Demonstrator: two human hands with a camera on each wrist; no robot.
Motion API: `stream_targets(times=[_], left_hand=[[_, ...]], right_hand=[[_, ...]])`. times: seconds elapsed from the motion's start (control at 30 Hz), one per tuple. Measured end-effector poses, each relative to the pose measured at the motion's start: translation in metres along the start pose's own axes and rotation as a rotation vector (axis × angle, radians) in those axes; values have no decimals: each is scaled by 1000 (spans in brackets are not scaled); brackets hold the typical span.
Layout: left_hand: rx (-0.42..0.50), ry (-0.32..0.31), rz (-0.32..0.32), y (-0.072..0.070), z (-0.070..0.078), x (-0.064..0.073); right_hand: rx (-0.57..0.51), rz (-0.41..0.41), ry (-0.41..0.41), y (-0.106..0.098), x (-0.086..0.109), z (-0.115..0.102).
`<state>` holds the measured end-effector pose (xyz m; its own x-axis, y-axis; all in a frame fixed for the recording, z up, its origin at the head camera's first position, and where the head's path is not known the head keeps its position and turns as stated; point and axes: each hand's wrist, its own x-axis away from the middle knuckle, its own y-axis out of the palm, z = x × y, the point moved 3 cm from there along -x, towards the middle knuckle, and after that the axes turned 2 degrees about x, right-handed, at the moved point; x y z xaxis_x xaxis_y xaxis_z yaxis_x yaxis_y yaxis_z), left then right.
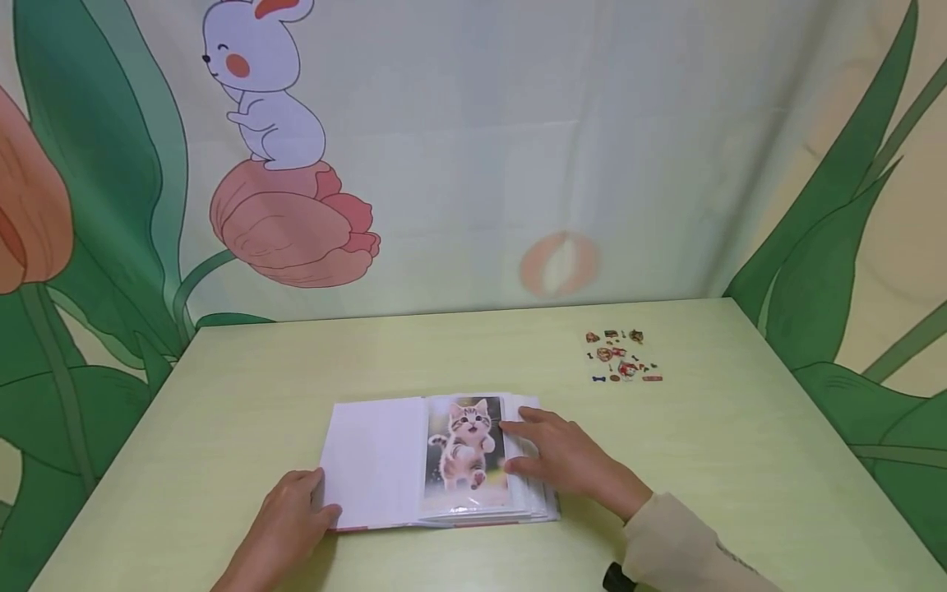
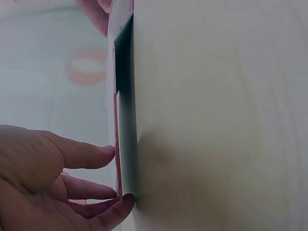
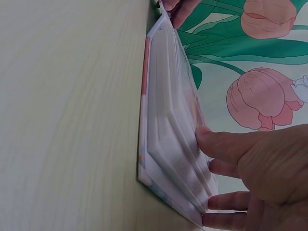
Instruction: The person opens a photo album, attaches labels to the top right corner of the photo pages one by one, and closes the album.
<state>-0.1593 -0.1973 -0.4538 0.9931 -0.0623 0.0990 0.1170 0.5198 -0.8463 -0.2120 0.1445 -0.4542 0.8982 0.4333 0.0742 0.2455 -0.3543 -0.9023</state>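
Album left side [image 1: 373,460]: plain white. Kitten photo [image 1: 464,452]: grey-brown tabby stripes, pale belly. Table [image 1: 259,370]: pale yellow-green. Sleeve [image 1: 688,547]: beige. Backdrop tulip [image 1: 288,226]: pink.

Pale yellowish tabletop [image 1: 244,427] across the lower frame — behind it, a whitish cloth backdrop [image 1: 473,164], faintly creased, I note. White rabbit [image 1: 284,123] printed atop a pink tulip [image 1: 288,226], upper left; green leaves [image 1: 821,263] both sides. Light soft — even.
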Motion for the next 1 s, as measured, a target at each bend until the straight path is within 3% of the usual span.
stream_targets(times=[0.3,0.77,1.0], left_hand=[[-69,-29,-23,3,2,0],[-85,-87,-72,4,5,-3],[-108,-45,-67,7,6,-1]], right_hand=[[0,-5,-10,-1,-1,-1],[17,-3,5,-2,-2,0],[20,0,-2,-3,-1,0]])
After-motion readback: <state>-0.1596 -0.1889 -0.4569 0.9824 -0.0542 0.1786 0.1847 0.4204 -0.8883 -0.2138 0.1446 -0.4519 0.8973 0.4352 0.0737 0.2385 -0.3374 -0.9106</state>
